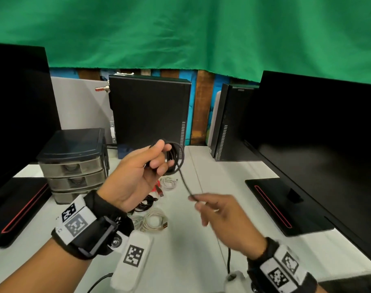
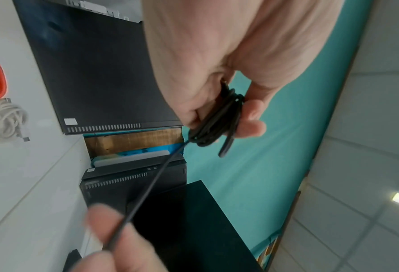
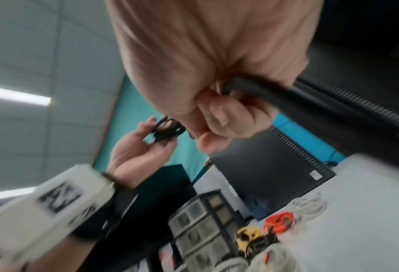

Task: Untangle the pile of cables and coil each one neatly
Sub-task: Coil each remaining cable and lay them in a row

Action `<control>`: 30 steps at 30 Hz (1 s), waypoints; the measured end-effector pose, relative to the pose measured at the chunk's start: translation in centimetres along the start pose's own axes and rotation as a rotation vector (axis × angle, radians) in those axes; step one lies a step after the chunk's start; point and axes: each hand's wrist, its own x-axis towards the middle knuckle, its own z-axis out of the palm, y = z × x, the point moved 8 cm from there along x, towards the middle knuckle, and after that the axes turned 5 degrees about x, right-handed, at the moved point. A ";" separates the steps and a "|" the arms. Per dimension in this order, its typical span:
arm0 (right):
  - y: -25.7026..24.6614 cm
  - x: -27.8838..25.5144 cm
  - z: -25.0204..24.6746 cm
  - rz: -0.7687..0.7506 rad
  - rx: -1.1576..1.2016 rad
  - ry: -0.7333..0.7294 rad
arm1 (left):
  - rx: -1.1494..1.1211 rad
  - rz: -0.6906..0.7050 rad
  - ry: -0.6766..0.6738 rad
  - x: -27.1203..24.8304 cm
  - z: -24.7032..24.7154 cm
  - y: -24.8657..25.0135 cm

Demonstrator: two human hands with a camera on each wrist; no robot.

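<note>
My left hand (image 1: pixel 157 159) is raised above the desk and grips a coil of thin black cable (image 1: pixel 176 157), several loops wound together; the same coil (image 2: pixel 219 121) shows between thumb and fingers in the left wrist view. A straight run of that cable leads down to my right hand (image 1: pixel 201 203), which pinches it between thumb and fingers; the rest hangs down past the wrist. In the right wrist view the cable (image 3: pixel 263 90) passes through the curled fingers. On the desk below lie coiled cables: white (image 1: pixel 168 182), red (image 1: pixel 158 188), black (image 1: pixel 146 203) and beige (image 1: pixel 152 222).
A small dark drawer unit (image 1: pixel 74 163) stands at the left. Black computer towers (image 1: pixel 150 115) stand at the back, and a second one (image 1: pixel 229 123) to the right. Monitors (image 1: pixel 319 149) flank the white desk (image 1: pixel 190 250) on both sides. Green cloth hangs behind.
</note>
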 end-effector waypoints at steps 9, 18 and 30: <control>-7.2 -4.0 3.3 -0.234 -0.225 -0.340 | 1.014 0.310 -0.076 -0.9 1.8 -2.3; -6.8 -0.7 -5.7 -0.321 0.017 0.132 | 0.744 0.097 -0.459 -3.2 5.7 -3.2; -3.3 -3.3 5.3 -0.185 -0.291 -0.460 | 0.640 0.283 0.106 -0.7 0.2 0.8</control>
